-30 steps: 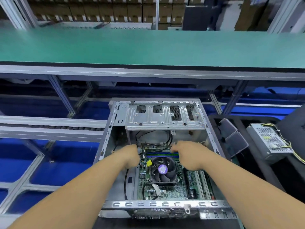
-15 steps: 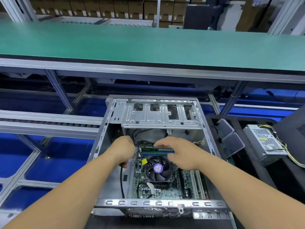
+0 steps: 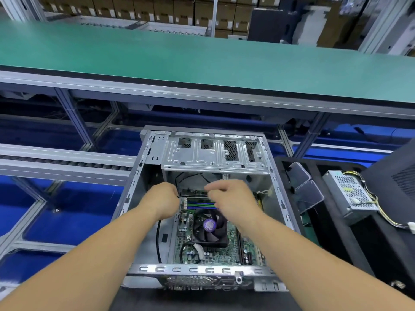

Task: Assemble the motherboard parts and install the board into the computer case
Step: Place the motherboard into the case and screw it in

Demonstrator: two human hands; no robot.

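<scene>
The motherboard [image 3: 215, 245] already lies flat inside the computer case [image 3: 143, 167], its fan [image 3: 210, 225] near the middle. Over the board's far edge, the left hand [image 3: 162, 202] curls around a thin black cable [image 3: 193, 195], and the right hand [image 3: 229, 198] pinches its other end. That cable looks light and floppy; I'd hold it near its plug, since the board seems stiff but fragile.

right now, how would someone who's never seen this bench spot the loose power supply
Start at the open computer case in the middle and look to its right. The power supply lies there on the black surface, outside the case: a grey perforated metal box, the only thing trailing yellow and black wires.
</scene>
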